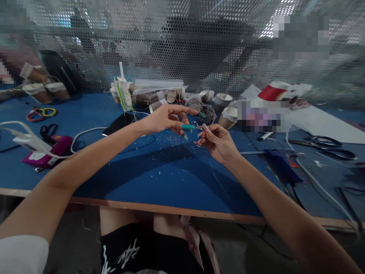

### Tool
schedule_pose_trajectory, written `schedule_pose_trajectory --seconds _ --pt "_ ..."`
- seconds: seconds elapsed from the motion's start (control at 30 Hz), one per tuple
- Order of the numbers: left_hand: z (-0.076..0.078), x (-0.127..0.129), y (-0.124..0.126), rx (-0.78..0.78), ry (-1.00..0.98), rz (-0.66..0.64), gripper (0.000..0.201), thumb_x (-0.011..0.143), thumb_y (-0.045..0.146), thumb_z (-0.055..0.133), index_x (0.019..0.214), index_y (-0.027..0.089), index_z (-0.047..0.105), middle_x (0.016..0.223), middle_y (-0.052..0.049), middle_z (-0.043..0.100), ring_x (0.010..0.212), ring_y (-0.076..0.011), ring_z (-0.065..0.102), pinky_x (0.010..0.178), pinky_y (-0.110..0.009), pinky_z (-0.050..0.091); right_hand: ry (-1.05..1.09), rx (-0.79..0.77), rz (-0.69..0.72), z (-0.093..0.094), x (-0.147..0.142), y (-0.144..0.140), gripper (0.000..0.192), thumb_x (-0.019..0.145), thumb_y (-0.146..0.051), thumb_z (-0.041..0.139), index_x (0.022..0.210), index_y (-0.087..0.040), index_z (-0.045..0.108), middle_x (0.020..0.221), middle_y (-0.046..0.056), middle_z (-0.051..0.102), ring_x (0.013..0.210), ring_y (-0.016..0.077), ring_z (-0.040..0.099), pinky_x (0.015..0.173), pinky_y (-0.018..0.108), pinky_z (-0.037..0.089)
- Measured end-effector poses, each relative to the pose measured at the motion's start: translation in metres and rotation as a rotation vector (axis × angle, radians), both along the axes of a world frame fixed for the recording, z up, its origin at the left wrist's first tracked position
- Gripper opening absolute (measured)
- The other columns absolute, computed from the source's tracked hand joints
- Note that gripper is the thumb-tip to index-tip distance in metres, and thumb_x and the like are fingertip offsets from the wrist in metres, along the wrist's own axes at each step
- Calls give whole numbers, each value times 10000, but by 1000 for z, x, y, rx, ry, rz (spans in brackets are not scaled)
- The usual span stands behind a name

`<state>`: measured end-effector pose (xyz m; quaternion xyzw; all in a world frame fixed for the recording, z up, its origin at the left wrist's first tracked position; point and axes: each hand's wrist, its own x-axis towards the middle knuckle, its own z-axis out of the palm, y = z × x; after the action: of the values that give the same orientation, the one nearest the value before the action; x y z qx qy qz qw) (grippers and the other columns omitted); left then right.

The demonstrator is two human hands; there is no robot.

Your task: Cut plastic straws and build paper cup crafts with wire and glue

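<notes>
My left hand [167,118] is over the middle of the blue table [137,182], its long teal nails pointing right. Its thumb and fingers close around a thin, pale wire-like strand [196,125]. From the right, my right hand [218,140] pinches the strand's other side between thumb and fingertips; the exact shape of the small piece there is too fine to make out. Just behind both hands lies a loose coil of thin wire [209,115]. Small pale scraps [168,142] are scattered beneath them. One loose thin strand [219,180] lies near my right forearm.
Behind stand spools [141,99], a drink carton [124,94] and paper cups [228,116]. At left are a phone [121,123], a purple glue gun [61,148] and red-and-yellow-handled scissors [41,113]. At right are a blue glue gun [282,163], black scissors [327,144] and cords.
</notes>
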<state>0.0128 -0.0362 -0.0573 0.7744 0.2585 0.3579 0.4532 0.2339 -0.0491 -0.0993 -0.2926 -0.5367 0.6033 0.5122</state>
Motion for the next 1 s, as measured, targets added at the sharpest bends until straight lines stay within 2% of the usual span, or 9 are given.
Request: schedule_pose_trajectory --seconds 0.23,0.33,0.5,0.67,0.8,1.0 --pt "2 -1 1 -27 8 13 455 769 258 693 1199 150 590 1031 -83 671 686 -84 666 714 -252 588 21 -16 -30 0 -1 1 326 531 -360 853 639 -226 577 626 -73 671 490 79 598 526 234 561" --pt "0 0 4 -59 -4 21 446 758 258 706 1165 111 600 931 -84 696 687 -103 677 710 -264 589 32 -21 -45 1 -1 2 309 529 -367 854 634 -230 597 616 -71 661 520 83 618 536 224 564" --pt "-3 1 7 -82 -29 43 308 735 211 721 1002 71 655 767 -61 705 648 -107 678 695 -256 585 -10 -25 -91 0 -1 3 294 526 -394 849 636 -233 629 628 -62 673 524 95 630 536 245 571" --pt "-3 3 6 -54 -52 67 262 725 142 710 969 61 662 757 -61 705 661 -122 687 719 -283 580 1 -17 -101 1 -1 2 270 519 -387 853 621 -241 650 627 -63 680 556 94 647 533 222 564" --pt "-4 5 6 -72 -47 68 225 720 117 707 934 67 660 685 -24 678 634 -113 681 715 -277 574 -32 36 -97 2 -2 0 262 541 -401 842 619 -232 659 625 -51 686 597 104 667 551 220 566" --pt "-5 5 6 -123 -64 65 223 708 162 738 896 72 656 646 -8 658 613 -112 676 713 -289 581 -80 65 -181 3 -3 0 305 514 -427 843 575 -212 635 571 -36 669 494 107 626 499 234 549"
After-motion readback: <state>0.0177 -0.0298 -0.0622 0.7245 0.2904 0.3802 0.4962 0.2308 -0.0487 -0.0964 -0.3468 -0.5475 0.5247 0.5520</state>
